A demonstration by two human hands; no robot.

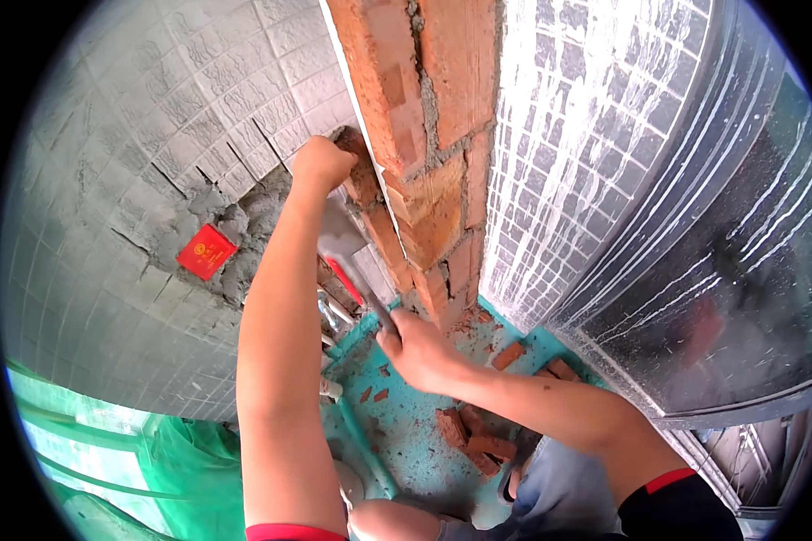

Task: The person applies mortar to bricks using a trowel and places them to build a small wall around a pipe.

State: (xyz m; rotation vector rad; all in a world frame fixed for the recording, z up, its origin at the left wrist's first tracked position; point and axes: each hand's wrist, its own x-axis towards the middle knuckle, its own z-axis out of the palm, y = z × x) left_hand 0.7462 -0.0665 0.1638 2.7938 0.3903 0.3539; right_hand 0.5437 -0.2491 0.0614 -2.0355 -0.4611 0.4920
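Observation:
My left hand (pixel 323 164) is closed at the left side of the brick column, its fingers against a brick (pixel 361 176) with grey mortar about its top. Below it, my right hand (pixel 421 350) grips the dark handle of a trowel (pixel 341 236). A red strip shows along the trowel's handle. Its grey blade points up toward the gap under my left forearm, near the lower bricks. The brick column (pixel 456 77) rises between two tiled walls, and a thin white strip (pixel 350 68) runs down its left part.
A red packet (pixel 207 252) sits on the broken, mortar-smeared edge of the left tiled wall (pixel 198 81). Brick pieces (pixel 478 442) lie on the teal floor (pixel 406 428). Pipes (pixel 336 311) stick out below the trowel. Green netting (pixel 194 469) hangs at lower left; splashed glass (pixel 740 261) stands right.

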